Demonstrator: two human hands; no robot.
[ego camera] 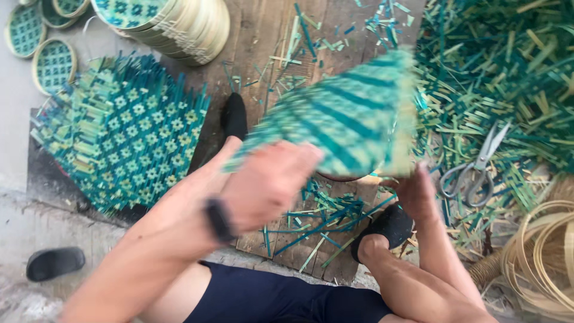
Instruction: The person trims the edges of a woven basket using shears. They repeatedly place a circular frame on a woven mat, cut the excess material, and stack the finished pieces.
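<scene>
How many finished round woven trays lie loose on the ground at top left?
3: one round woven tray at far left, one below it, one partly cut off; more may be hidden.

No packages, labels, signs or screens seen anywhere in view, whether on the wooden boards, among the woven green mats and strip offcuts, or on the surrounding floor.
</scene>
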